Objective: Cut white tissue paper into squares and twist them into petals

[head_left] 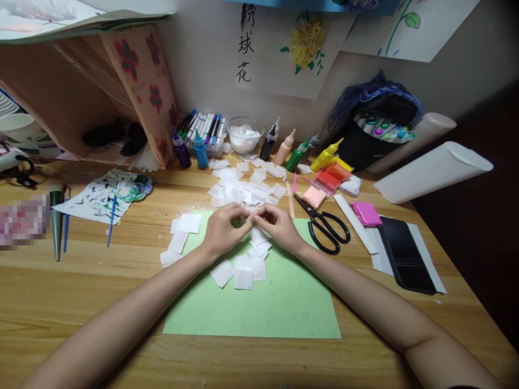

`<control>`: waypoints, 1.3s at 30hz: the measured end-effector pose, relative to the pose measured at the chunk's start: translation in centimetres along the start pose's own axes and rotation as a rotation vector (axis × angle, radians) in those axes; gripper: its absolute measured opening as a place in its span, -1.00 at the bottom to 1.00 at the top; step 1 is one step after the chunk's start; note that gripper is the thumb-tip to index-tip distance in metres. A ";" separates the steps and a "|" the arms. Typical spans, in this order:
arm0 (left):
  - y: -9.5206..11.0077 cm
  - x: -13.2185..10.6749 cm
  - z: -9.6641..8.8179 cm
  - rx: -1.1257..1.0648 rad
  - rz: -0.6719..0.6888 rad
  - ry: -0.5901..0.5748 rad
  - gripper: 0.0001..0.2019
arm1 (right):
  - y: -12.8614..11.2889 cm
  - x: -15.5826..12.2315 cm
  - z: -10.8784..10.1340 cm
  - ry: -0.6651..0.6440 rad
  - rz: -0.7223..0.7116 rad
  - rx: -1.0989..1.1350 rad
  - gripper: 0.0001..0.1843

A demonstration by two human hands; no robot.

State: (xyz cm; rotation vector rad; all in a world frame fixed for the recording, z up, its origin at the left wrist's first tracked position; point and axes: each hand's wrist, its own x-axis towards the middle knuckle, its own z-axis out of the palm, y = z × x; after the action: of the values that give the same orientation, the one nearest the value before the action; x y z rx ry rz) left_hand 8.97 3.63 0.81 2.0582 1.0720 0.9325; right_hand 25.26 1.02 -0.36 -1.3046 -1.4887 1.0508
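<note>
My left hand (pixel 229 227) and my right hand (pixel 279 224) meet above the top part of a green sheet of paper (pixel 251 313). Thumbs and fingers of both are closed in a pinch, tip to tip, on a small white paper piece that the fingers mostly cover. Right behind the hands lies a loose heap of white paper squares (pixel 239 190). More white squares (pixel 244 279) rest on the green sheet below my hands, some overlapping. Others (pixel 178 241) straddle its left edge.
Black-handled scissors (pixel 324 224) lie just right of the green sheet. Behind stand glue-like squeeze bottles (pixel 295 156), a glass bowl (pixel 245 138) and markers (pixel 206 127). A phone (pixel 407 254) and white bottle (pixel 433 172) are at right; paintbrushes (pixel 112 216) and a paint-stained sheet (pixel 91 197) at left.
</note>
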 end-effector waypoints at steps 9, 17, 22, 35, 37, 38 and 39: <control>-0.2 0.2 -0.1 -0.030 -0.089 0.125 -0.84 | -0.1 -0.1 -0.2 0.031 -0.008 0.012 -0.87; -0.5 0.4 -0.1 -0.089 -0.188 0.185 -0.82 | -0.2 0.0 -0.2 0.071 0.007 0.024 -0.90; -1.1 0.5 -0.2 -0.097 -0.241 0.287 -0.82 | 0.1 -0.1 -0.2 0.091 0.001 0.027 -0.92; -1.7 0.7 0.0 -0.286 -0.250 0.363 -0.67 | 1.3 0.5 0.0 0.333 -0.039 0.174 -0.51; -1.4 0.7 -0.2 -0.234 -0.229 0.403 -0.70 | 0.9 0.6 -0.4 0.297 -0.068 0.058 -0.68; -1.4 0.7 -0.2 -0.211 -0.223 0.425 -0.72 | 0.6 0.6 -0.8 0.202 -0.084 -0.016 -0.80; -1.3 0.6 -0.3 -0.192 -0.219 0.447 -0.74 | 0.3 0.7 -1.2 0.049 -0.102 -0.102 -0.89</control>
State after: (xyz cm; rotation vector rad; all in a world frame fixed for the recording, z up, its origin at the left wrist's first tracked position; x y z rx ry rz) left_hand 8.46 4.87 0.10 1.5761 1.3438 1.3587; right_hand 26.44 1.80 -0.28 -1.3010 -1.5719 0.8823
